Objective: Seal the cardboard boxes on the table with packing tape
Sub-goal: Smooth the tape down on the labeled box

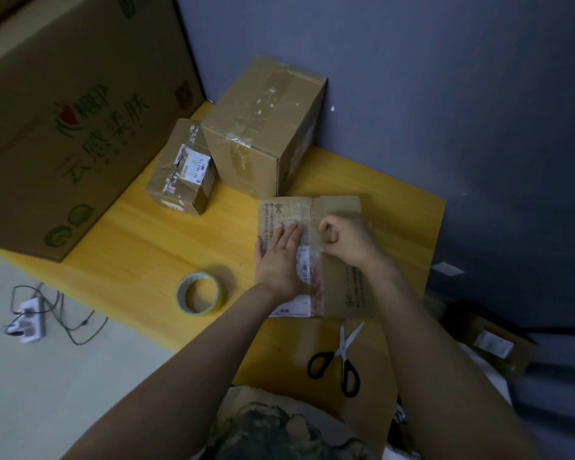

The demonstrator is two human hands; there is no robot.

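Flat cardboard box lying on the yellow desk, near its right edge, top face up, with clear tape along the centre seam and a white label on the near half. Left hand released and spread flat, palm down, pressing on the left part of the box top beside the seam. Right hand curled, fingertips pinched together over the seam on the right part of the box top; whether a tape end sits between the fingers cannot be told.

Roll of tape lying flat on the desk, left of the flat box and apart from it, untouched. Scissors with black handles, blades partly open, resting just nearer than the flat box on a brown sheet of cardboard.

Behind the flat box, a taller taped box standing against the blue wall. Small labelled box just left of it. Large printed carton at far left. Power strip with cables on the floor.
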